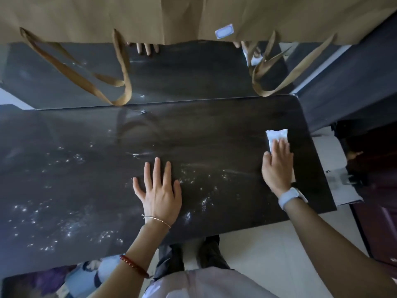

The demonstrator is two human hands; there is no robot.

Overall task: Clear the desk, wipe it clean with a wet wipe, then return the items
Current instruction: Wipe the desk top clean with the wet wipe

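The dark desk top (86, 168) fills the middle of the head view, with wet glints across it. My left hand (159, 190) lies flat on it near the front edge, fingers spread and straight. My right hand (278, 166) presses a white wet wipe (277, 136) flat against the desk near its right end. The wipe sticks out beyond my fingertips. No other items lie on the desk.
A mirror (171, 78) stands along the desk's back edge and reflects my fingers. Brown paper bags (150, 16) with long handles (120, 67) hang over its top. A white box (335, 166) sits beyond the desk's right edge. Printed pictures (64, 280) lie below the front left.
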